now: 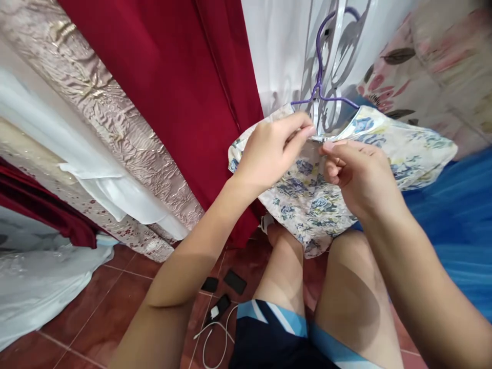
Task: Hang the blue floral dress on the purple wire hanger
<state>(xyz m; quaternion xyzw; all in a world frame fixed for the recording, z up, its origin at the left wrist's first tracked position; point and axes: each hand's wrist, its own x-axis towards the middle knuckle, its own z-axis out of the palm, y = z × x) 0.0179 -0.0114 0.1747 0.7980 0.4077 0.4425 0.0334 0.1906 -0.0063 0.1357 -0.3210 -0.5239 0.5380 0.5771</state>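
Two shoulders of the floral garment (319, 205) already hang on the purple hanger (319, 87), and just below this hanger the left hand (270, 150) and the right hand (363, 171) both pinch the neckline edge (342, 136), where work seems not yet finished.

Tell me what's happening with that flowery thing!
A person is handling a flowered garment that hangs on a purple hanger. The right hand pinches the edge of its neckline. The left hand is beside it with a closed grip, but what it holds is hard to see. Red cloth hangs nearby.
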